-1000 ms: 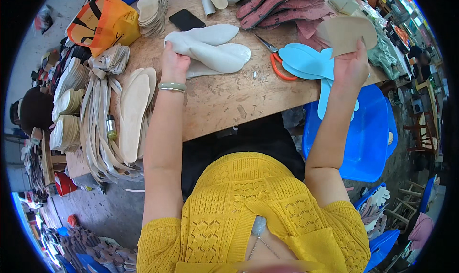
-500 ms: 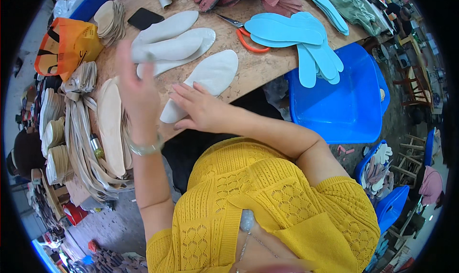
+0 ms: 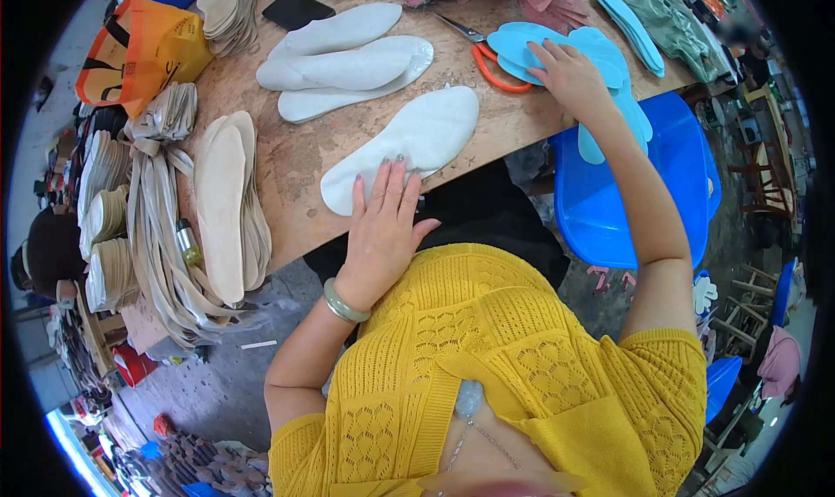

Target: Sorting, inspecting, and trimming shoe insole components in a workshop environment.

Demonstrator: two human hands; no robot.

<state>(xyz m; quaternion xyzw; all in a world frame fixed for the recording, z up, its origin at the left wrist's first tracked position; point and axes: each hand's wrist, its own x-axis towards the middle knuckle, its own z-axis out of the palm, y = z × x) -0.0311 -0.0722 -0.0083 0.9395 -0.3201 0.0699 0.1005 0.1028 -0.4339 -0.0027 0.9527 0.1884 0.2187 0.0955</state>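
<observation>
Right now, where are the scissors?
In the head view, the scissors lie on the table, upper right-centre, between the white insoles and the light-blue insoles by the right hand.

White insole flat, aslant near edge of wooden table; light-blue insoles piled, fanned, some overhanging.

Scissors on the counter
Left of them: lone insole, phone, bag; to their right: insole pile and tub.

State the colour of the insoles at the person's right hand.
The insoles at the right hand are light blue, seen best in the head view.
</observation>
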